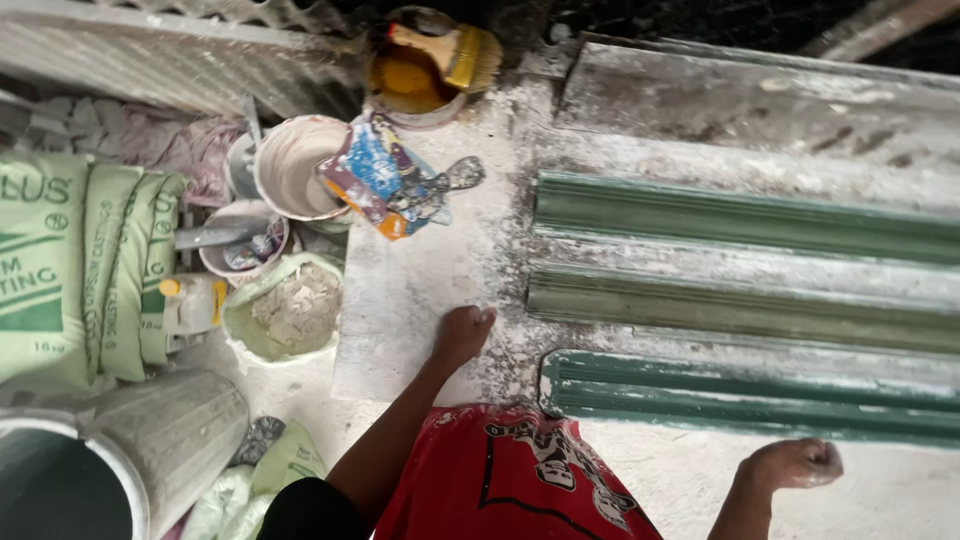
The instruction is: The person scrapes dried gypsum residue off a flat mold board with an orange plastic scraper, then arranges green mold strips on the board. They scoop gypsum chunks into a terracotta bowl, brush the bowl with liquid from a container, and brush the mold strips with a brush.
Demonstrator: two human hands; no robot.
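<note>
Both hands are seen from above, dusted with white powder. On the person's left, the left hand (462, 334) is pressed knuckles-down, fingers curled under, onto a white slab (420, 290) that lies flat on the bench (900, 500); nothing is seen held in it. On the person's right, the right hand (795, 464) is clenched into a fist and rests on the bare, dusty bench surface; whether anything small is enclosed in it cannot be told.

Between the two hands, and stretching away to the right edge, three long green moulds (740, 310) with ridged profiles are laid side by side, their ridges streaked with white plaster. The nearest mould ends just beside the left hand and passes just above the right fist.

Beyond the slab, a crumpled blue and orange packet (375, 175) is propped against a white bucket (290, 165), with a plaster-caked scraper (445, 185) beside it. Farther off, a brush with yellow bristles (450, 50) lies across a pot of yellow liquid (405, 85). To the left, a bowl of lumpy white plaster (290, 315) and green printed sacks (80, 270) are seen.
</note>
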